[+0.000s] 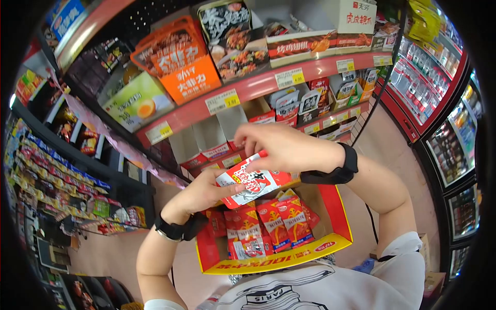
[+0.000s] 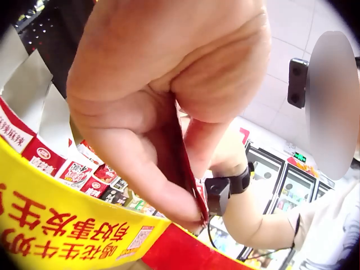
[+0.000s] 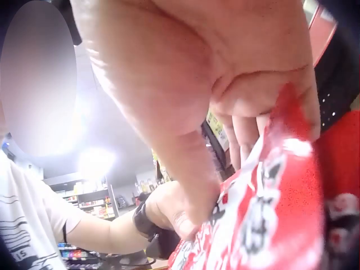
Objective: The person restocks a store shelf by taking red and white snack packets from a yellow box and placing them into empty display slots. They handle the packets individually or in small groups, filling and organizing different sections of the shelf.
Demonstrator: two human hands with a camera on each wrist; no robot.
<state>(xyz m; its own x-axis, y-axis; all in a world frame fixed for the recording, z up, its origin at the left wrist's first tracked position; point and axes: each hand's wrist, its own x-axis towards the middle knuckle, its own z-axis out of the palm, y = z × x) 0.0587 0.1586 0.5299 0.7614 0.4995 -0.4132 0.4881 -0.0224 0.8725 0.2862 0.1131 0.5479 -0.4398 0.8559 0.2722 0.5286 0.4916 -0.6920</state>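
Head view: the snack packet (image 1: pixel 253 182) sits above the display box (image 1: pixel 279 258), long axis roughly 9 to 3 o'clock. The left hand (image 1: pixel 206 194) pinches its 8 o'clock end, and the right hand (image 1: pixel 281 147) grips from 1 o'clock.

Left wrist view: the left hand (image 2: pixel 169 112) is clamped on the snack packet's (image 2: pixel 190 174) thin edge.

Right wrist view: the right hand (image 3: pixel 185 84) has its thumb on the face of the snack packet (image 3: pixel 270 214) and its fingers curled behind.

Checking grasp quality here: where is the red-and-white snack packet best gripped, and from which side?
Probably pinch the packet at its left end, from the lower left as the left hand does: it is thin, flat and tilted, that end lowest.
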